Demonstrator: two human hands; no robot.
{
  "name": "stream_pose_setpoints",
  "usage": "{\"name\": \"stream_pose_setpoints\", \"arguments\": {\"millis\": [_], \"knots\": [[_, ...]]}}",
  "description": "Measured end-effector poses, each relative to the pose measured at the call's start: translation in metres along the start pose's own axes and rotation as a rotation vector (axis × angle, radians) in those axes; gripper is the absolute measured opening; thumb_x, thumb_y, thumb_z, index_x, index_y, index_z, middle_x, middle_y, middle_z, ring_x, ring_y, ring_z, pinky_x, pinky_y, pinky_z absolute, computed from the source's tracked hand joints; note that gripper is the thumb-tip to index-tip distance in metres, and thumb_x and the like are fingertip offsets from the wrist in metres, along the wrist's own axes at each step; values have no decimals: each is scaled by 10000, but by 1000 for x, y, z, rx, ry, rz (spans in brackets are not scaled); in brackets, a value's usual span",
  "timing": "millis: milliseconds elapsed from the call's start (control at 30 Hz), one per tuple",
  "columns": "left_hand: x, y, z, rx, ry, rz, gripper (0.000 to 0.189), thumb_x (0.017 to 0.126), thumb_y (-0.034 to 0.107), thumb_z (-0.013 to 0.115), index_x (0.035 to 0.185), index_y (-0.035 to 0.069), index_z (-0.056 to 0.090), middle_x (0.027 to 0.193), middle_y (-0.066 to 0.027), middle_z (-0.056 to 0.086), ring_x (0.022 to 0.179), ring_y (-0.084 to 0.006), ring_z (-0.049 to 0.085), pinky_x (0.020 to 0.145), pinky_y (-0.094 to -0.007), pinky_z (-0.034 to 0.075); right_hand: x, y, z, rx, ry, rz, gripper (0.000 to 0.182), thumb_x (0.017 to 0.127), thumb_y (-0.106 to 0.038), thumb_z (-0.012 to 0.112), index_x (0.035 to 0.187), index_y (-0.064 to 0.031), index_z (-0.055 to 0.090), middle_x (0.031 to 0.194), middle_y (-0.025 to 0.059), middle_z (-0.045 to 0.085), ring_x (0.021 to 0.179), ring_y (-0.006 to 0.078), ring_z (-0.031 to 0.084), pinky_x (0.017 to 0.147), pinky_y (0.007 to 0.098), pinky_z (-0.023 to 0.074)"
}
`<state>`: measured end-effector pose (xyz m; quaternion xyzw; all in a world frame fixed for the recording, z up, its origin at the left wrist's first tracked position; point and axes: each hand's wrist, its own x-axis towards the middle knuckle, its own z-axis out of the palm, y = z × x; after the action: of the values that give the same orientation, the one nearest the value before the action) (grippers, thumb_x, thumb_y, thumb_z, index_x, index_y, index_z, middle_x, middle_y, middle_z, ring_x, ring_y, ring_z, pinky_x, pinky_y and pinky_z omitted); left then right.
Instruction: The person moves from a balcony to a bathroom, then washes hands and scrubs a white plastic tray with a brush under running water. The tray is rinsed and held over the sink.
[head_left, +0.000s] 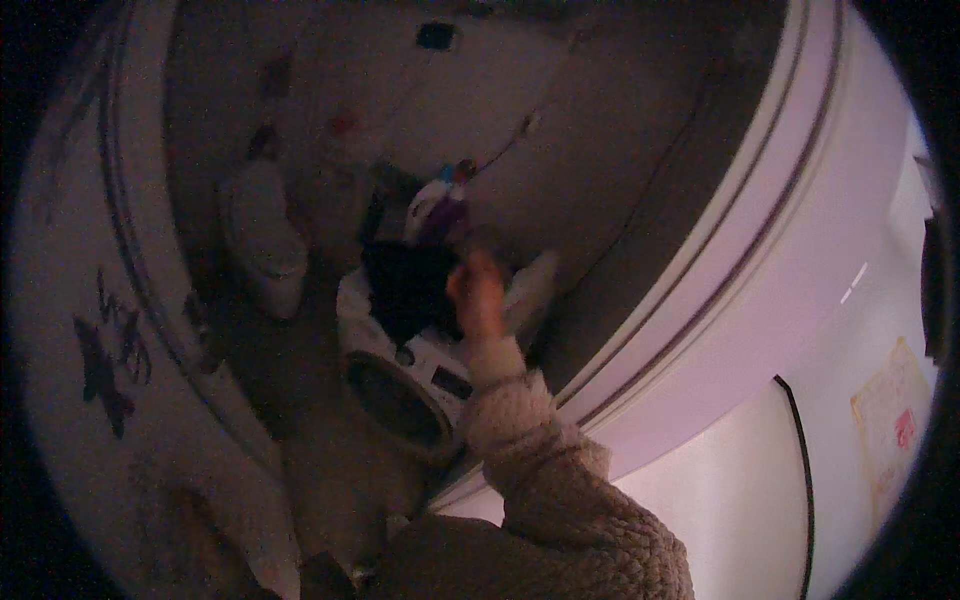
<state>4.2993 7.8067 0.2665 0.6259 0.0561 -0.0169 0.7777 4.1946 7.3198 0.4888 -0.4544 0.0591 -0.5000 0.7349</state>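
Note:
My right hand (480, 292), blurred and dim, reaches out of a thick knit sleeve (592, 495). It is over the top of a white front-loading washing machine (356, 311), at the right edge of a dark cloth-like item (409, 281). Whether the fingers grip that item is not clear. The dark item droops over the machine's front edge, above the round door (397, 401). Behind it stand purple and white containers (442, 214), probably bottles. A pale, flat object (534, 289) lies to the right of my hand. My left hand is out of view.
The room is very dark. A white toilet (266, 225) stands left of the machine. A lit door frame (780, 202) curves along the right, and a pale door (90, 315) with dark markings is at the left. A cord runs to a wall outlet (531, 122).

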Motion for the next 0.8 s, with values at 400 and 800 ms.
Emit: {"name": "stream_pose_setpoints", "arguments": {"millis": [400,800], "knots": [[-25,-56,-90,-104,222,-294,344,851,300,453,1137,111,486,1027,-56,537,910,-193,509,891,-353,325,193,-284,88,-1509,428,-899,176,820,-226,544,927,-88,519,659,55,526,581,176,509,593,310,433],[-114,-64,-162,-222,470,-263,411,853,332,450,1217,141,446,1034,-16,538,898,-146,487,775,-312,327,53,5,-16,-1702,-742,-410,162,834,-199,521,924,-65,532,659,61,521,607,180,508,639,311,428]]}}
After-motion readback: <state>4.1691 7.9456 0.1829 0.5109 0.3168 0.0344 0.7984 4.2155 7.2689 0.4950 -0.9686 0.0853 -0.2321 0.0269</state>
